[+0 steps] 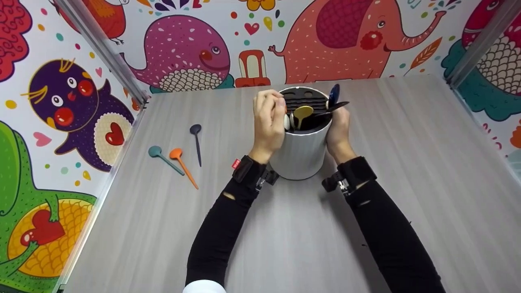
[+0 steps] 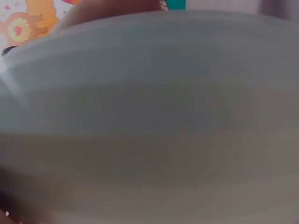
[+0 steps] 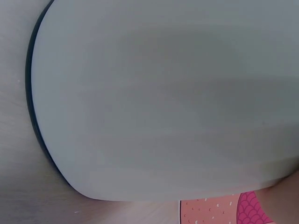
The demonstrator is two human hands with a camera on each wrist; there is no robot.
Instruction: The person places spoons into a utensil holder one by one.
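Note:
A white cylindrical utensil holder (image 1: 299, 156) with a black slotted insert (image 1: 303, 97) stands between both hands at the back of the table. At its left rim my left hand (image 1: 268, 122) grips it, fingers bent near the top edge. My right hand (image 1: 339, 130) holds the opposite side, its fingers mostly hidden behind the wall. Inside the holder are a gold spoon (image 1: 303, 112), a blue spoon (image 1: 334, 94), a black utensil (image 1: 338, 106) and some white-ended pieces beside the left fingers. Both wrist views are filled by the holder's smooth wall (image 2: 149, 112), with its dark base rim (image 3: 29, 79) showing in the right one.
Three spoons lie on the wood-grain table (image 1: 134, 228) to the left: a teal spoon (image 1: 155, 151), an orange spoon (image 1: 176, 154) and a dark spoon (image 1: 195, 129). Cartoon-printed walls (image 1: 252, 40) enclose the back and sides, with metal posts at the corners.

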